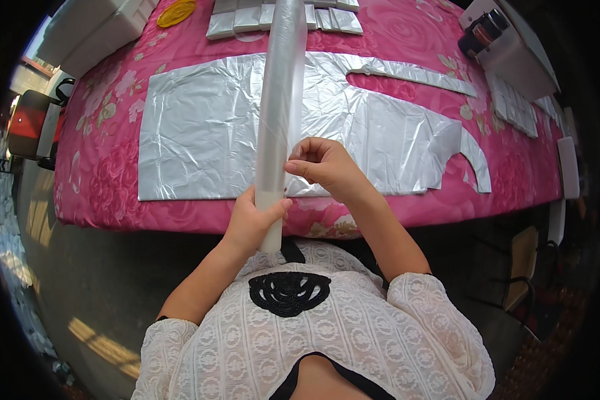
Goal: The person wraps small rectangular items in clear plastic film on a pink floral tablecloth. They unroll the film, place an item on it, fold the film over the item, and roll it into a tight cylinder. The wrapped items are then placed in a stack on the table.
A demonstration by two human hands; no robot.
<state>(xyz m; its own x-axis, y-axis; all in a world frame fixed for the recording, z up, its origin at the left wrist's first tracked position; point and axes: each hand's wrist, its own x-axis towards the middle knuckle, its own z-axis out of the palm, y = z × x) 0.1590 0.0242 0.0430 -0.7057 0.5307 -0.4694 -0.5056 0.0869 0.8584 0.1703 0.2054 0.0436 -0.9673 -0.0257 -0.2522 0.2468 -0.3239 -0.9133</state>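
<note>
A long roll of clear plastic film (279, 100) points away from me over the table, its near end tilted toward my body. My left hand (252, 220) is wrapped round the roll's near end, the thumb lying across it. At the roll's right side my right hand (327, 167) is closed in a pinch, thumb against fingers, on the loose edge of the film. Under the roll a silver plastic apron (200, 127) lies spread flat, its neck and strap parts toward the right.
A pink flowered cloth (107, 180) covers the table. Folded silver packets (237, 21) lie at the back, with more packets (513, 107) at the right. White boxes (90, 37), a dark bottle (483, 32) and a yellow coil (176, 13) stand around the edges. A chair (521, 267) is at right.
</note>
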